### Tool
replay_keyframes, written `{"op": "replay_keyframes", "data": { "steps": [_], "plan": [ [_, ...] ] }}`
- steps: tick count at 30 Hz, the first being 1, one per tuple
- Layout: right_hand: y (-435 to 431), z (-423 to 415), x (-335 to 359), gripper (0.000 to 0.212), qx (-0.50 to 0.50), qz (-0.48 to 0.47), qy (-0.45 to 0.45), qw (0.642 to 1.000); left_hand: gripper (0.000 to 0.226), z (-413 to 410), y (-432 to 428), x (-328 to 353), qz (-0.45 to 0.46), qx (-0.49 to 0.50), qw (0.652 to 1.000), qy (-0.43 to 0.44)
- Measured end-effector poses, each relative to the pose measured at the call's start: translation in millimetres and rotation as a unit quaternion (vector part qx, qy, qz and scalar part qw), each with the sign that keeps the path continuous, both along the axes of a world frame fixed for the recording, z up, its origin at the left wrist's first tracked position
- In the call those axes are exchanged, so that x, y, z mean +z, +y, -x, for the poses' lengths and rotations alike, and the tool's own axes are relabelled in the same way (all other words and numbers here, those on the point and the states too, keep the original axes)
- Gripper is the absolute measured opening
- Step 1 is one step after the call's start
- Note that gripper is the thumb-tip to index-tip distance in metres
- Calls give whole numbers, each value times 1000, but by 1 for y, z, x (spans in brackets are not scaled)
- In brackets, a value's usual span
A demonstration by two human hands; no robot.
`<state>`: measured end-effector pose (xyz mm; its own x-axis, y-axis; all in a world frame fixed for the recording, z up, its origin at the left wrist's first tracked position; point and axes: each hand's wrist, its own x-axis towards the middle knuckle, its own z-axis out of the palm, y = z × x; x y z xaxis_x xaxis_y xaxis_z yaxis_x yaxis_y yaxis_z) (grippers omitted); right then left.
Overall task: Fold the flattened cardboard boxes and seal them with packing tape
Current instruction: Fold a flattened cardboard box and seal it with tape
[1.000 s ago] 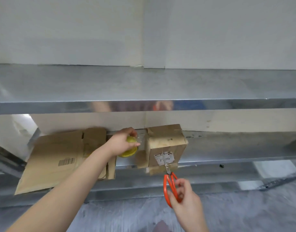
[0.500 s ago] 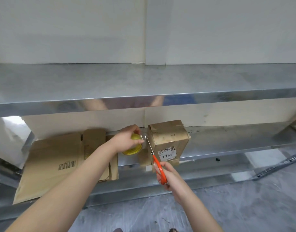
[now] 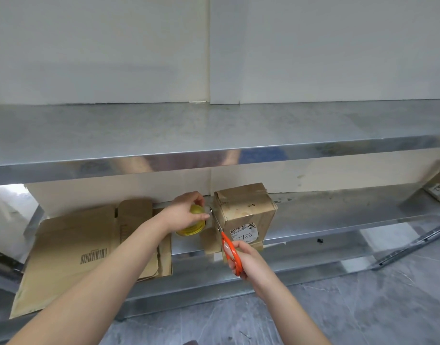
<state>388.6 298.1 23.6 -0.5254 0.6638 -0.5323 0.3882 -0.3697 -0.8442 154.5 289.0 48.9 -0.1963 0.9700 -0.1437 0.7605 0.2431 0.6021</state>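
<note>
Tape roll and cardboard box stand just apart on the lower shelf, so the step looks like cutting the strip between them. Nearest, the right hand has its fingers curled through the orange scissors, with the blade tips up at the box's left edge. To the left, flattened boxes lie stacked, overhanging the shelf. Farther in, the left hand grips the roll from above. Keep the strip taut and snip close to the box. The box is closed, its contents hidden.
</note>
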Motion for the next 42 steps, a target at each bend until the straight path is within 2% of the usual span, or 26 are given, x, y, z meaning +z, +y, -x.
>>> {"op": "replay_keyframes", "data": {
  "steps": [4, 7, 14, 17, 21, 23, 25, 28, 30, 31, 37, 42],
  "plan": [
    [5, 0, -1, 14, -2, -8, 3, 1000, 27, 0, 0, -1, -5, -5, 1000, -6],
    [9, -1, -4, 16, -2, -36, -29, 999, 27, 0, 1, -2, -20, -5, 1000, -6],
    [13, -14, -7, 27, 53, -180, -133, 973, 28, 1, 2, -4, -22, -8, 1000, 10],
    [13, -37, -6, 35, 57, -262, -157, 951, 28, -1, 2, -6, -28, -6, 1000, 12],
    [22, -84, -11, 47, 106, -364, -264, 887, 28, -4, 0, -7, -29, 9, 999, 12],
    [36, -113, -20, 53, 99, -376, -270, 881, 28, -6, -2, -7, -27, 13, 999, 12],
    [54, -142, -35, 56, 53, -379, -233, 894, 28, -8, -3, -7, -32, 22, 999, 9],
    [88, -166, -55, 46, -33, -332, -222, 916, 29, -13, -4, -5, -37, 42, 998, 6],
    [113, -167, -67, 35, -62, -329, -229, 914, 29, -16, -5, -5, -37, 51, 998, 12],
    [126, -163, -73, 36, -70, -330, -235, 912, 29, -17, -5, -5, -36, 55, 998, 16],
    [183, -127, -95, 45, -38, -349, -327, 877, 30, -29, -5, -4, -23, 105, 994, 29],
    [210, -108, -113, 49, -31, -310, -301, 901, 29, -43, 1, -12, -31, 152, 988, 15]
  ]
}}
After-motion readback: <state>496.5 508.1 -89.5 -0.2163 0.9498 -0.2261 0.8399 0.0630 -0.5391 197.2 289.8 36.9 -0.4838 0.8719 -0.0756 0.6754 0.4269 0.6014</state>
